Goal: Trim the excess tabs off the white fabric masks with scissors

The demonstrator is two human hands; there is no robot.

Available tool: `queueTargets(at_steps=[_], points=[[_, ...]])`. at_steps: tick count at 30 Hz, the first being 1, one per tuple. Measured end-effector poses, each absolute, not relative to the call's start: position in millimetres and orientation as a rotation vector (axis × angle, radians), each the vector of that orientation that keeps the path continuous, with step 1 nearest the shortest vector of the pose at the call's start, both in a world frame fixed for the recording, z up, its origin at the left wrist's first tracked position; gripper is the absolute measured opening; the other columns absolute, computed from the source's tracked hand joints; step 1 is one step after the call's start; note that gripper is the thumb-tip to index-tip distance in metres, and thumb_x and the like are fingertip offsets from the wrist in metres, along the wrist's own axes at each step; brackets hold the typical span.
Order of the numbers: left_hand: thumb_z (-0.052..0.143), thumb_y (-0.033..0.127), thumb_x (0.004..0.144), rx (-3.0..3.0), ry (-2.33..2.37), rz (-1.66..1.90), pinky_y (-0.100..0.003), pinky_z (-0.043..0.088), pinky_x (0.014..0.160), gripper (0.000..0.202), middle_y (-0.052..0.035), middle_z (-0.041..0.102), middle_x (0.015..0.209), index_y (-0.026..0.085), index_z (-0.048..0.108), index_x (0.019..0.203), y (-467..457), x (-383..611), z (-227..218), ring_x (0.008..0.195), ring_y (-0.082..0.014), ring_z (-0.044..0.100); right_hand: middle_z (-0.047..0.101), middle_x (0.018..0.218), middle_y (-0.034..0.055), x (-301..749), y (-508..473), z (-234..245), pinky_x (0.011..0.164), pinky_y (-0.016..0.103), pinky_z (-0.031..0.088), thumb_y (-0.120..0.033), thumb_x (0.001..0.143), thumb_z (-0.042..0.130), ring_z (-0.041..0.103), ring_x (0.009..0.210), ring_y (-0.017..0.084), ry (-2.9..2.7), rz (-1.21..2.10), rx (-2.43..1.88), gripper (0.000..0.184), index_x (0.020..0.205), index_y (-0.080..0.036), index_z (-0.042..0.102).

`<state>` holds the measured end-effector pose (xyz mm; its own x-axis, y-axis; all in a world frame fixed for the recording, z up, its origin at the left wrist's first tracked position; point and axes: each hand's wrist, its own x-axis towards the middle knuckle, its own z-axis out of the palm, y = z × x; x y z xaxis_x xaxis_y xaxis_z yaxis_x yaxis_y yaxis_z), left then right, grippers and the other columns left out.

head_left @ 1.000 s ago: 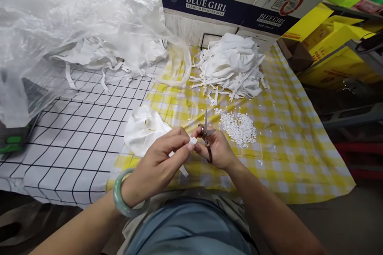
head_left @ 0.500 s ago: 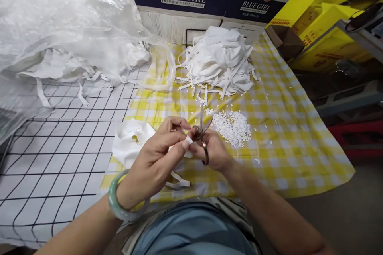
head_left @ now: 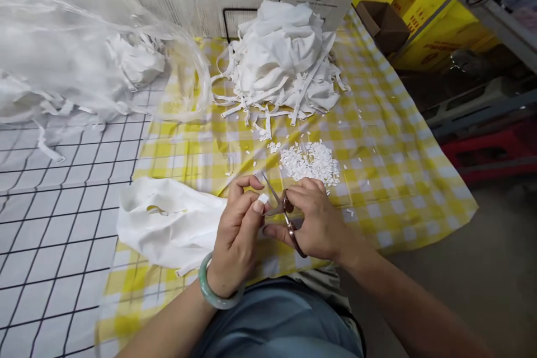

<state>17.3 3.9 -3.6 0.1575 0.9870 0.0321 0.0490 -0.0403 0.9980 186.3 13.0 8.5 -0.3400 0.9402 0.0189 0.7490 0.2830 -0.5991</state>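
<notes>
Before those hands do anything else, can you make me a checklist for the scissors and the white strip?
1. Scissors in the right hand's grip: ok, held at the handles.
2. Blades apart: ok, they're open.
3. White strip in the left hand's grip: ok, its end pokes out.
4. Left hand well away from the blades: not ok, its fingertips are very close.
5. Strip between the blades: cannot tell.
6. Big white cloth away from the blades: ok, it lies off to the left.
</notes>
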Motion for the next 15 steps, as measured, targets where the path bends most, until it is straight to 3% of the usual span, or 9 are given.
queueTargets(at_steps=[4,15], points=[[0.039,0.028,0.100,1.385,1.123,1.064,-0.036,0.038,0.096,0.035,-0.0079,0.049,0.090,0.020,0.049,0.068,4.2,18.8,-7.8,0.113,-0.0249,0.043,0.058,0.061,-0.0005,186.6,12.1,6.8,0.076,0.036,0.033,-0.052,0.072,0.075,0.046,0.069,0.016,-2.184,0.731,-1.519,0.044,0.061,-0.019,0.047],[0.038,0.026,0.100,1.476,1.116,1.057,-0.038,0.037,0.101,0.030,-0.0092,0.049,0.103,0.020,0.054,0.075,4.5,20.5,-12.7,0.113,-0.0242,0.043,0.056,0.057,-0.0021,187.1,13.7,5.1,0.075,0.035,0.033,-0.045,0.070,0.075,0.046,0.065,0.015,-2.159,0.763,-1.483,0.040,0.057,-0.020,0.046]])
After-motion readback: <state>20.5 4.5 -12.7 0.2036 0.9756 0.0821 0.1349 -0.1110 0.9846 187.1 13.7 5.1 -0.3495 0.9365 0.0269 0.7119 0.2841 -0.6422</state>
